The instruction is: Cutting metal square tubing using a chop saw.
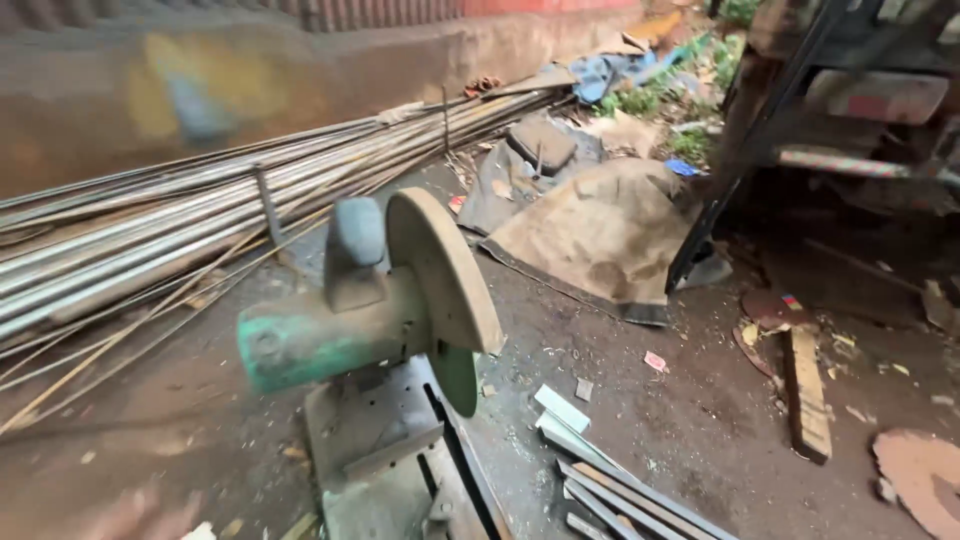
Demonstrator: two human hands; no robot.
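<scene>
Chop saw [375,320] on the dirt floor [690,420], no hands in sight

Neither of the person's hands shows, so whether they are open or closed I cannot tell, and places cannot be set against them. The green-bodied saw with its round blade guard [445,270] stands low in the middle on a grey metal base [375,440]. Cut flat metal strips [610,480] lie just beside the base, long steel rods [200,220] are stacked behind, and a brown tarp [600,235] lies beyond
</scene>
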